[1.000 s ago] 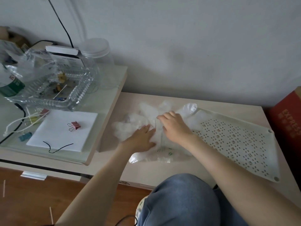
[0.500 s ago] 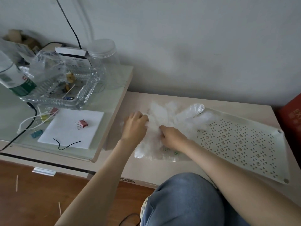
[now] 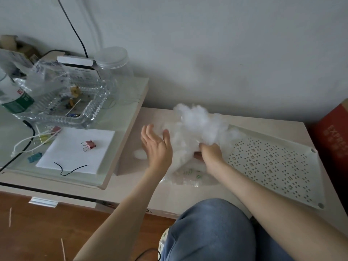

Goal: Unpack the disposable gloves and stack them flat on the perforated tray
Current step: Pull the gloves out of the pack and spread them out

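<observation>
A fluffy bunch of thin, translucent white disposable gloves (image 3: 197,125) is lifted above the beige table, at the left end of the white perforated tray (image 3: 273,162). My right hand (image 3: 211,153) grips the bunch from below. My left hand (image 3: 157,147) is beside the bunch with straight fingers, palm toward it, the thumb touching the plastic. The clear packaging bag (image 3: 190,176) with green print lies flat under my right wrist. One small white piece (image 3: 140,154) lies on the table left of my left hand.
A higher glass-topped side table (image 3: 124,117) stands at the left with a clear dish, a jar, a bottle, white paper, binder clips and cables. A red box (image 3: 335,132) stands at the far right. My knee in blue jeans (image 3: 211,232) is below the table edge.
My right hand has raised the glove bunch off the table and toward the tray. My left hand has let go and opened beside it.
</observation>
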